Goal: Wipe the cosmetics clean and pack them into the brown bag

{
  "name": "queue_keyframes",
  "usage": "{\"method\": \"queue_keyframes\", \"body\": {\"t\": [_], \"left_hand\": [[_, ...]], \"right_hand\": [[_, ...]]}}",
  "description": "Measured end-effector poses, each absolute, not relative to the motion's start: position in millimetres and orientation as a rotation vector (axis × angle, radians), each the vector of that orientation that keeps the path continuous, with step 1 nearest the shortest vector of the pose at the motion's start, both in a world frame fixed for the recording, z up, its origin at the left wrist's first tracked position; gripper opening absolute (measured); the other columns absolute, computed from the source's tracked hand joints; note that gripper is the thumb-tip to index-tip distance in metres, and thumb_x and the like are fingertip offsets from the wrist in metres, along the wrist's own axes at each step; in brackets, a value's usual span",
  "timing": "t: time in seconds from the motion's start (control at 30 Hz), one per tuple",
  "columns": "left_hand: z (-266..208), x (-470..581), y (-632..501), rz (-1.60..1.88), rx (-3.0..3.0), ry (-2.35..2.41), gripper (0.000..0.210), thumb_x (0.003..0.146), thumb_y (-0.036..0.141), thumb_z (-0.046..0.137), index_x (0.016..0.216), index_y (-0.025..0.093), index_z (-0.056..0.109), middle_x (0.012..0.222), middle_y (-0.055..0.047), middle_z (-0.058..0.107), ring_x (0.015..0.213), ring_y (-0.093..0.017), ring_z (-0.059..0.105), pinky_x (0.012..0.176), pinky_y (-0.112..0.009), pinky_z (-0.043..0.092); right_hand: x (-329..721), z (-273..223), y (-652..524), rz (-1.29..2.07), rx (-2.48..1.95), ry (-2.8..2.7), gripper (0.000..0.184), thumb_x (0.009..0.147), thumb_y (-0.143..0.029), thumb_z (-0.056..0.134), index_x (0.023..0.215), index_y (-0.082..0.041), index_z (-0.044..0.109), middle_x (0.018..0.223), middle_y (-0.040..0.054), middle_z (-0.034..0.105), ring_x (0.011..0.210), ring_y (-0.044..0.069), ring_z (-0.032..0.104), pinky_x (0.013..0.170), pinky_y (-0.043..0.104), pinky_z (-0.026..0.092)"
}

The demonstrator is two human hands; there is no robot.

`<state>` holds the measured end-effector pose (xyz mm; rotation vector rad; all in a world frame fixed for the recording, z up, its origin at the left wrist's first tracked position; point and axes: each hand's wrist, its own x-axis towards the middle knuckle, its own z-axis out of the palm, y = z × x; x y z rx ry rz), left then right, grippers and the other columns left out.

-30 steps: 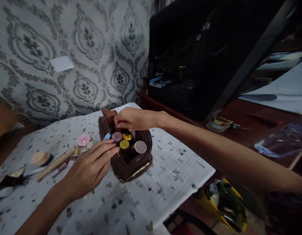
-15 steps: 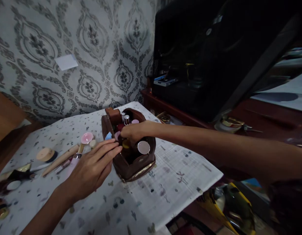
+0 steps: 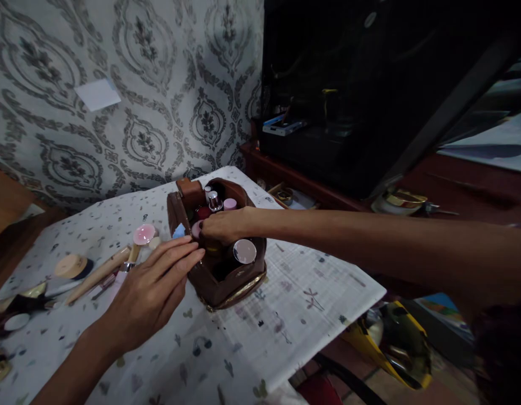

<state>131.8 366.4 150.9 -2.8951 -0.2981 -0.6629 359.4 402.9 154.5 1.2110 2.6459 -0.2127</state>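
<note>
A brown zippered cosmetic bag [image 3: 205, 287] lies unzipped on the patterned white cloth [image 3: 294, 315]. My right hand [image 3: 224, 226] reaches down into it with curled fingers, their tips hidden among the contents; what they grip, if anything, cannot be made out. Around it in the bag are a silver-capped bottle [image 3: 214, 201], a pink cap [image 3: 230, 204] and a round whitish lid [image 3: 245, 251]. My left hand [image 3: 159, 281] rests its outstretched fingers at the bag's left edge, close to a small light-blue piece [image 3: 179, 231].
Left of the bag lie a pink round container [image 3: 144, 234], a beige-topped jar [image 3: 71, 265], a makeup brush [image 3: 134, 254] and several other cosmetics. A large black screen [image 3: 370, 101] stands behind at the right. A yellow-edged bag [image 3: 387, 349] sits below the cloth's right edge.
The camera view has shifted slightly, so the bag appears a little further left and higher. My right hand is still inside the bag, and my left hand stays at its edge.
</note>
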Motion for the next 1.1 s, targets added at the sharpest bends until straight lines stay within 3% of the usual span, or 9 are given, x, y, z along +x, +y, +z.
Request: {"method": "queue_keyframes", "body": {"t": [0.4,0.53,0.63,0.83,1.1], "left_hand": [[152,133,366,-0.645,-2.913,-0.305,0.045,0.094,0.005,0.047,0.138,0.014,0.051,0.134,-0.012,0.061,0.135,-0.023,0.049,0.112,-0.038,0.042],[152,132,365,-0.639,-2.897,-0.289,0.047,0.094,0.004,0.047,0.14,0.014,0.05,0.136,-0.012,0.06,0.135,-0.023,0.049,0.113,-0.038,0.042],[149,129,363,-0.664,-2.862,-0.289,0.053,0.093,0.004,0.05,0.145,0.014,0.046,0.139,-0.012,0.059,0.136,-0.025,0.048,0.113,-0.04,0.043],[141,124,362,-0.744,-2.82,-0.323,0.064,0.091,0.003,0.052,0.151,0.019,0.04,0.143,-0.011,0.057,0.136,-0.029,0.05,0.112,-0.045,0.045],[140,126,361,-0.749,-2.833,-0.325,0.062,0.091,0.003,0.052,0.15,0.018,0.041,0.144,-0.012,0.057,0.138,-0.029,0.048,0.112,-0.046,0.045]], "right_hand": [[372,121,428,-0.143,1.08,2.829,0.022,0.091,-0.014,0.055,0.111,-0.011,0.062,0.092,0.009,0.068,0.081,0.02,0.062,0.066,0.029,0.039],[372,135,423,-0.188,1.146,2.806,0.02,0.089,-0.015,0.058,0.108,-0.013,0.063,0.095,0.007,0.066,0.08,0.018,0.058,0.065,0.028,0.037],[374,159,409,-0.232,1.125,2.899,0.009,0.089,-0.012,0.057,0.095,-0.013,0.064,0.087,0.0046,0.064,0.074,0.015,0.053,0.065,0.028,0.034],[389,186,359,-0.179,1.743,3.264,0.014,0.096,-0.014,0.047,0.096,-0.014,0.062,0.081,0.0005,0.06,0.068,0.011,0.049,0.066,0.025,0.032],[398,158,294,-0.256,2.251,3.527,0.02,0.099,-0.022,0.048,0.086,-0.015,0.062,0.074,-0.0012,0.065,0.062,0.008,0.055,0.061,0.02,0.04]]}}
